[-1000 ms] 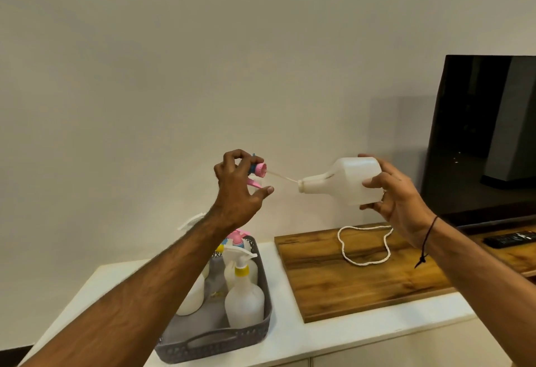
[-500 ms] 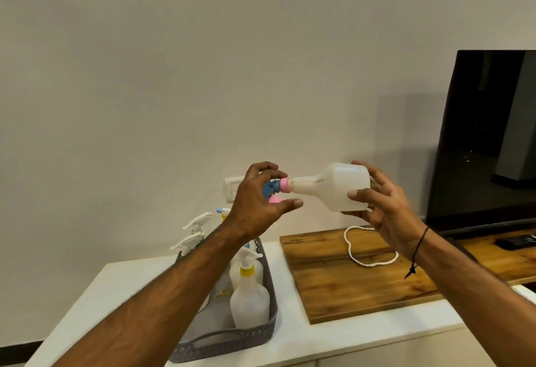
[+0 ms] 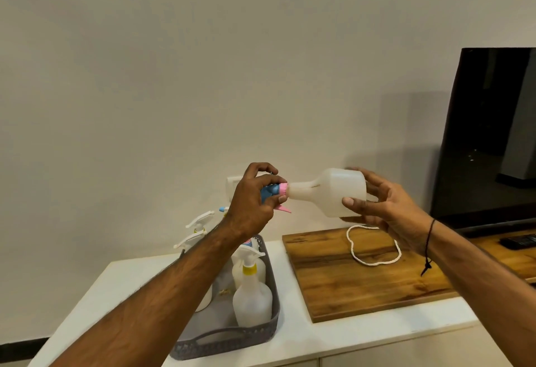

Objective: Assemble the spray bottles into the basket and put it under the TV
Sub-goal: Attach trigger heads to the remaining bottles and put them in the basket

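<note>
One translucent white plastic spray bottle (image 3: 333, 192), held level in mid-air above the white counter (image 3: 293, 334): right hand (image 3: 385, 207) gripped its base, left hand (image 3: 255, 198) pinched the blue-and-pink trigger head (image 3: 274, 191) at its neck. Advice: keep the bottle steady and twist the pink collar squarely until snug. The grey plastic basket (image 3: 232, 337) stood below the left forearm.

The bottle (image 3: 333, 192) is milky matt plastic, the basket (image 3: 255, 334) grey perforated plastic, the board (image 3: 348, 285) grained wood (slightly glossy), the TV (image 3: 493, 134) glossy black.
</note>
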